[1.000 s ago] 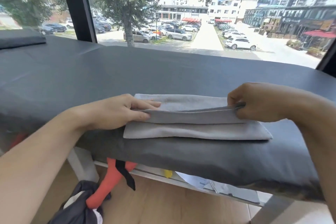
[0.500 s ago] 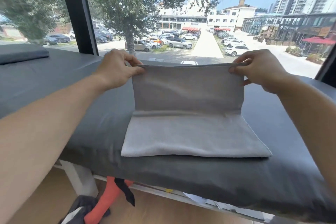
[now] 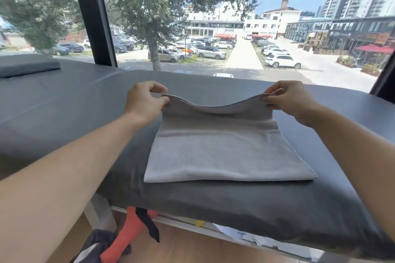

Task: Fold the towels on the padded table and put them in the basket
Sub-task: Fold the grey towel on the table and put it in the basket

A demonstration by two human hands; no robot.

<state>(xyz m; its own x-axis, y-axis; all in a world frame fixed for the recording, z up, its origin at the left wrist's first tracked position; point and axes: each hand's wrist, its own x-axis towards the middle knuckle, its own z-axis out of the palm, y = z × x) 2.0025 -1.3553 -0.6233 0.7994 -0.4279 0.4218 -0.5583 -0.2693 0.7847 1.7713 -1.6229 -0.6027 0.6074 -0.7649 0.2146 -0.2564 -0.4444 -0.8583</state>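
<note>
A light grey towel (image 3: 226, 151) lies on the dark grey padded table (image 3: 64, 109), its near part flat and its far edge raised. My left hand (image 3: 145, 98) pinches the far left corner of that edge. My right hand (image 3: 288, 98) pinches the far right corner. Between the two hands the lifted edge sags in a shallow curve just above the table. No basket is in view.
A dark folded pad (image 3: 25, 66) sits at the table's far left. A large window with a black frame post (image 3: 92, 15) runs behind the table. Below the near edge, on the wooden floor, lie an orange and black item (image 3: 128, 232) and papers (image 3: 245, 237).
My hands first lifted the towel's upper layer high and away from me, unfolding it. Since half a second ago they have lowered that far edge toward the table, and it now sags.
</note>
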